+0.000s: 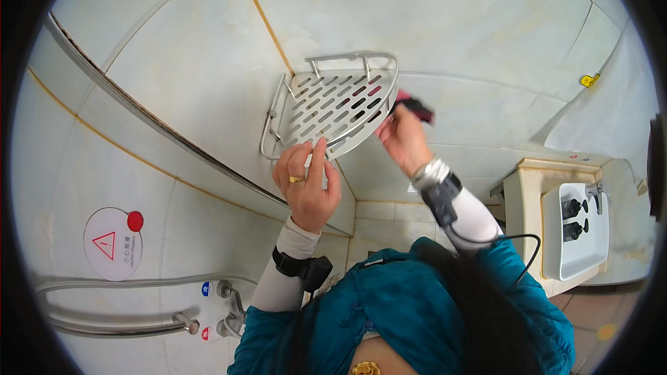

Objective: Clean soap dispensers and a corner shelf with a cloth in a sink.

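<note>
A silver corner shelf (pixel 323 107) with slanted slots and a raised rail sits where two tiled walls meet. My left hand (pixel 309 184), with a gold ring on it, has its fingers closed on the shelf's front rim. At the shelf's right edge, my right hand (pixel 406 139) grips a black-and-pink thing (pixel 419 108), blurred by motion, so its kind is unclear. Dark and pink patches show through the right-hand slots, so part of it seems to lie under the shelf.
A curved metal-edged rail (pixel 167 128) crosses at left. Below it are a shower hose (pixel 104 283), a mixer tap (pixel 233 309) and a round warning sticker (pixel 113 244). At right stands a white basin (pixel 561 264) holding two black-topped bottles (pixel 572 219). A cable (pixel 531 236) loops from my right wrist.
</note>
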{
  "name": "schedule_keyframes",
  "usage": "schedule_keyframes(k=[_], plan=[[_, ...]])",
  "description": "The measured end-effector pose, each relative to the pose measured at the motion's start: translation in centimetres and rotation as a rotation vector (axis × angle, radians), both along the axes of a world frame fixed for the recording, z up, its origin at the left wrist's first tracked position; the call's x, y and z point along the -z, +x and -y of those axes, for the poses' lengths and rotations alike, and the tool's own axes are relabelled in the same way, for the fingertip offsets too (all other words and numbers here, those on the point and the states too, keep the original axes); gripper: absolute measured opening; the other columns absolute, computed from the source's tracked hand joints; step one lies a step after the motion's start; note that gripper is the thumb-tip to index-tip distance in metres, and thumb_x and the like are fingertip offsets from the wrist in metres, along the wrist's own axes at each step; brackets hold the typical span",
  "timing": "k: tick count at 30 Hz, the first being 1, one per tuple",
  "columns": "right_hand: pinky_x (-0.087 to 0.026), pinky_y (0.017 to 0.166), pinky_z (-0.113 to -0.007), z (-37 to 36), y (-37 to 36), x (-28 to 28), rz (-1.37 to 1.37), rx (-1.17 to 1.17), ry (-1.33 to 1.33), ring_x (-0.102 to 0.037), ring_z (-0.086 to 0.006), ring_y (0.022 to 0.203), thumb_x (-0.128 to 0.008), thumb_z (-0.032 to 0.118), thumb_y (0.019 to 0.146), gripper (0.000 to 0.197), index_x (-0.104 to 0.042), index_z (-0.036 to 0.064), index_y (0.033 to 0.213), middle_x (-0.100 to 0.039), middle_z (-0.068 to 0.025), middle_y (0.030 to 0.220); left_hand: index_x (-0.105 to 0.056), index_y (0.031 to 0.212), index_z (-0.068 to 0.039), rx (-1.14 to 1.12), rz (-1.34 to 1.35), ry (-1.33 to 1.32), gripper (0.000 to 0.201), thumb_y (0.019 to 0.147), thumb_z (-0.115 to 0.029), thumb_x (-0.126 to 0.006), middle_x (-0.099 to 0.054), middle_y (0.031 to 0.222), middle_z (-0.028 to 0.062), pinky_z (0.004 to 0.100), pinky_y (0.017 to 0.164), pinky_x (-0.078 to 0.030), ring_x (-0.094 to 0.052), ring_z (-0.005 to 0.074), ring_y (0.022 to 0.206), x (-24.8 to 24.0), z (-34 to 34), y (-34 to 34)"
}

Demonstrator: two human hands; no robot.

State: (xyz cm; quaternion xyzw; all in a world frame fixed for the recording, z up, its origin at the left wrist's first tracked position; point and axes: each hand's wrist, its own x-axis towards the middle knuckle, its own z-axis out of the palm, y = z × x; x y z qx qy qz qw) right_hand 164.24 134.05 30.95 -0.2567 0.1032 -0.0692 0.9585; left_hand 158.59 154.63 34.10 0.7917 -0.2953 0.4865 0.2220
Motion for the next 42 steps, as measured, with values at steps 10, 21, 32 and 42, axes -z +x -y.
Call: schedule_keyframes(k=[10,21,32,42], plan=[[-0.050,0.098,-0.042,-0.8,-3.6,-0.2,0.103,-0.169,0.046,-0.063,-0.0283,0.106,-0.036,0.017,0.099,0.032,-0.051,-0.0014,0.120,-0.062,-0.0151,0.117,-0.064,0.117,-0.001,0.070,-0.060,0.009,0.041,0.076,-0.005,-0.063,-0.055,0.115,0.0089,0.0395,0.094,-0.037,-0.052,0.0285,0.108,0.0,-0.5,-0.2],[-0.046,0.099,-0.039,-7.3,-6.5,0.1,0.108,-0.461,0.191,-0.059,-0.0211,0.111,-0.038,0.022,0.099,0.035,-0.050,0.0029,0.126,-0.061,-0.0094,0.122,-0.064,0.118,-0.002,0.063,-0.058,0.008,0.041,0.078,-0.009,-0.062,-0.055,0.118,0.0095,0.0410,0.095,-0.036,-0.051,0.0293,0.109,0.2,-0.9,-0.1],[-0.042,0.100,-0.039,-8.9,4.8,7.0,0.382,-0.573,0.491,-0.053,-0.0240,0.113,-0.046,0.034,0.096,0.036,-0.054,0.0101,0.121,-0.059,-0.0066,0.120,-0.063,0.119,-0.003,0.068,-0.069,0.022,0.044,0.076,-0.009,-0.064,-0.053,0.119,0.0098,0.0412,0.096,-0.036,-0.050,0.0296,0.112,0.1,-0.7,-0.1],[-0.042,0.100,-0.042,-6.8,3.5,4.1,0.213,-0.509,0.444,-0.053,-0.0249,0.114,-0.045,0.034,0.096,0.038,-0.055,0.0079,0.121,-0.059,-0.0088,0.120,-0.063,0.119,-0.003,0.043,-0.086,0.025,0.045,0.075,-0.010,-0.065,-0.052,0.120,0.0101,0.0422,0.096,-0.036,-0.050,0.0307,0.111,0.3,-1.3,-0.3]])
